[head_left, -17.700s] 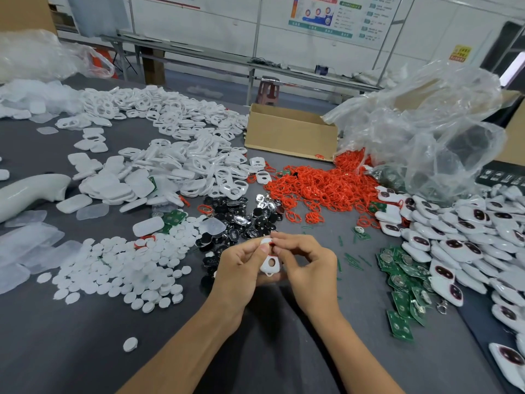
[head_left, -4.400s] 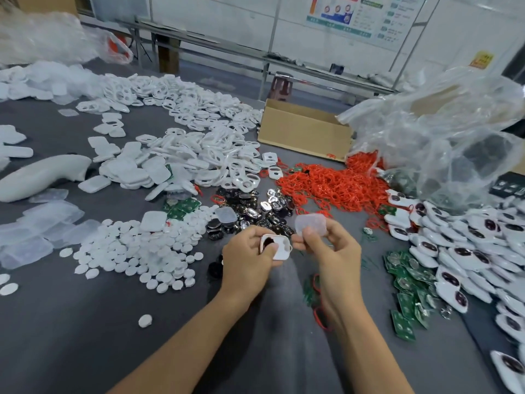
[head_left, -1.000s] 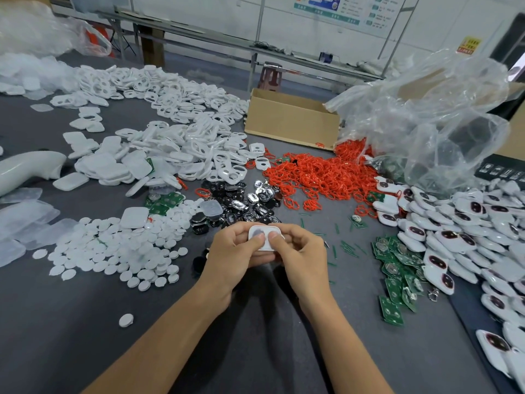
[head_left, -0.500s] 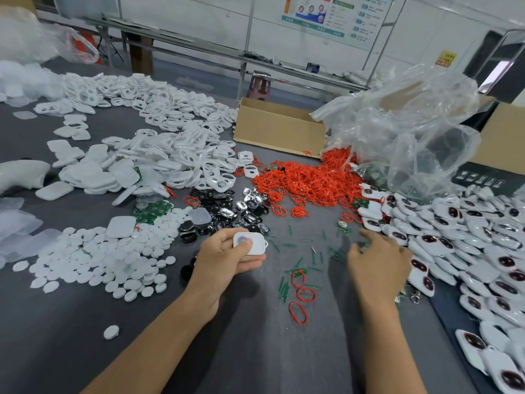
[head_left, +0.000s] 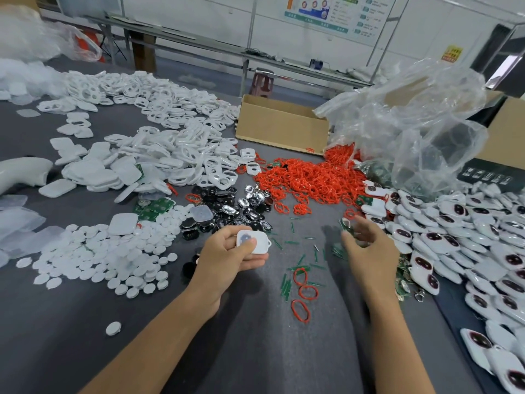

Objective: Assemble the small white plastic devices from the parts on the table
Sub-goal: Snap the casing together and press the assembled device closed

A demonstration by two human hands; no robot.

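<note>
Left hand (head_left: 227, 253) grips white shell (head_left: 253, 242). Right hand (head_left: 369, 251) loosely spread above green boards (head_left: 402, 284), surface's right edge; pinch just one, by edges.

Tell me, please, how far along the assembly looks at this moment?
Looks done: a large pile of white units with dark windows lies at the right. In hand: the left hand grips one closed white device; the right hand hovers open beside that pile. Left: heaps of white shells, red rings and white discs remain.
</note>
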